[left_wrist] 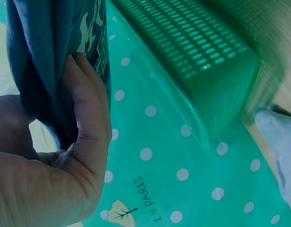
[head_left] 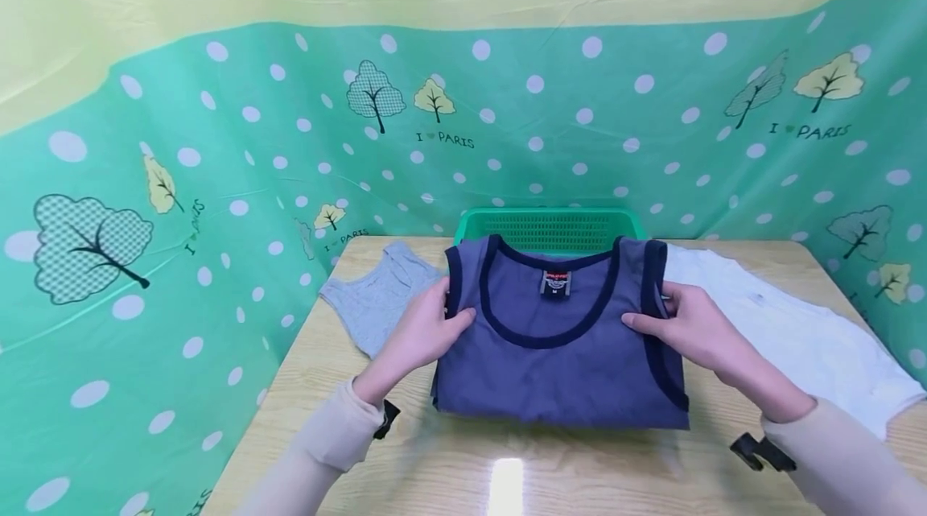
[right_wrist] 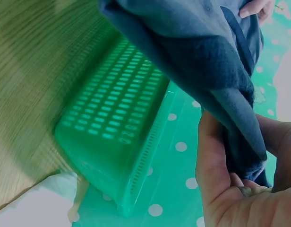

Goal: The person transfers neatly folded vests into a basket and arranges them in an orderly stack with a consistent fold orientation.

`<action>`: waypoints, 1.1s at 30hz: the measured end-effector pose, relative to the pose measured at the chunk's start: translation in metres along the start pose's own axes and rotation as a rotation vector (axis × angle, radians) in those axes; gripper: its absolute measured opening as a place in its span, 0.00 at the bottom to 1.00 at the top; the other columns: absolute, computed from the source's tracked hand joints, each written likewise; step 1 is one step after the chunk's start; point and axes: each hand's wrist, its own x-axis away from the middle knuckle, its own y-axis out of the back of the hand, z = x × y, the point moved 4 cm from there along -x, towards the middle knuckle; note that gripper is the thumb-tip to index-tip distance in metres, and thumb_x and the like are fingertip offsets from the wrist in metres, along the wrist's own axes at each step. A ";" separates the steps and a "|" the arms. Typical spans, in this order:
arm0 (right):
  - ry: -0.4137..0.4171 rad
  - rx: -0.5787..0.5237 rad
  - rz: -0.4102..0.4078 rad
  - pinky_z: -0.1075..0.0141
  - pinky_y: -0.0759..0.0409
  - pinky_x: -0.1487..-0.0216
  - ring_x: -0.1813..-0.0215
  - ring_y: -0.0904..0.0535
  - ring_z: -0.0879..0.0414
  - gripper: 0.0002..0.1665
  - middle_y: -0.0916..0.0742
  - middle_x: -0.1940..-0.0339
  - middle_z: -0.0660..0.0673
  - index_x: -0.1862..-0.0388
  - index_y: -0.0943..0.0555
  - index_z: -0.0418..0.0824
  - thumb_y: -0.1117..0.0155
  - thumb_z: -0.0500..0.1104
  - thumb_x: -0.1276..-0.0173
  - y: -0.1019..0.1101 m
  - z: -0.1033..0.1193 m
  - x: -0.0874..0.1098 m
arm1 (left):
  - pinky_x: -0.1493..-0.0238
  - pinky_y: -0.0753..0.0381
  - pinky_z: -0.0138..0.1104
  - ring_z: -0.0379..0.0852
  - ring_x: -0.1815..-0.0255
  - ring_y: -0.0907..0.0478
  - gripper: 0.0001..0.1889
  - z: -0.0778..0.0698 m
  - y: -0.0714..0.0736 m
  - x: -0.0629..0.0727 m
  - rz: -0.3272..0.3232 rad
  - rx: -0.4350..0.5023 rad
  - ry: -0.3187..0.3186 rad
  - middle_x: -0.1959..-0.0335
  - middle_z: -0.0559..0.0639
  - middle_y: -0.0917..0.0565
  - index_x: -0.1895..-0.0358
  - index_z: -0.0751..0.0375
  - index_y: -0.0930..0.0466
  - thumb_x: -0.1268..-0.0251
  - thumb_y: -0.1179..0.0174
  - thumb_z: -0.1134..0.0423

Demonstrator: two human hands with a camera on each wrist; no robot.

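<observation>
A folded dark purple-blue tank top [head_left: 565, 371] with navy trim and a neck label hangs between both hands, above the table. On its left side, my left hand [head_left: 427, 321] grips the shoulder edge, thumb in front and fingers behind. My right hand [head_left: 695, 327] pinches the opposite armhole edge the same way. In the left wrist view, the fingers of the left hand [left_wrist: 84, 137] curl behind the cloth, where part of a light print shows. The right wrist view has the right hand [right_wrist: 240, 184] around the layered fabric.
Behind the tank top stands a green perforated basket [head_left: 554, 230], partly hidden. A grey sleeveless garment [head_left: 376, 295] lies on the wooden table [head_left: 348, 452] to the left. To the right a white garment [head_left: 782, 331] is spread. A green dotted cloth [head_left: 536, 130] hangs around the table.
</observation>
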 end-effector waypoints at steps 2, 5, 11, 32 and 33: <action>0.009 -0.002 0.003 0.68 0.20 0.60 0.62 0.13 0.54 0.29 0.09 0.67 0.45 0.39 0.22 0.28 0.28 0.49 0.26 0.001 -0.001 -0.005 | 0.69 0.24 0.41 0.46 0.79 0.28 0.16 0.000 0.001 -0.004 -0.003 -0.011 -0.007 0.74 0.52 0.26 0.43 0.66 0.23 0.27 0.36 0.61; 0.025 -0.026 0.006 0.70 0.20 0.59 0.62 0.12 0.55 0.29 0.08 0.66 0.44 0.38 0.23 0.28 0.28 0.48 0.26 0.002 -0.002 -0.014 | 0.66 0.22 0.42 0.47 0.76 0.26 0.16 -0.001 0.003 -0.012 -0.010 -0.021 -0.010 0.71 0.54 0.24 0.43 0.66 0.22 0.27 0.36 0.61; 0.017 -0.058 0.012 0.71 0.20 0.56 0.61 0.11 0.55 0.31 0.08 0.65 0.43 0.36 0.23 0.28 0.28 0.49 0.25 0.007 -0.003 -0.030 | 0.64 0.22 0.42 0.48 0.73 0.24 0.18 -0.003 0.004 -0.025 -0.012 -0.026 0.014 0.71 0.54 0.24 0.42 0.67 0.23 0.26 0.36 0.59; -0.019 -0.023 0.029 0.68 0.21 0.51 0.54 0.13 0.57 0.35 0.08 0.56 0.42 0.33 0.25 0.30 0.29 0.54 0.25 0.026 0.006 -0.064 | 0.58 0.20 0.43 0.50 0.68 0.22 0.19 -0.006 0.012 -0.067 -0.012 0.015 0.004 0.63 0.57 0.19 0.40 0.66 0.24 0.27 0.37 0.60; -0.019 -0.017 0.027 0.69 0.21 0.51 0.54 0.13 0.57 0.35 0.08 0.56 0.42 0.32 0.25 0.30 0.30 0.54 0.25 0.027 0.006 -0.067 | 0.58 0.20 0.43 0.51 0.67 0.21 0.19 -0.005 0.012 -0.070 -0.008 0.017 0.002 0.63 0.58 0.19 0.39 0.67 0.24 0.26 0.37 0.59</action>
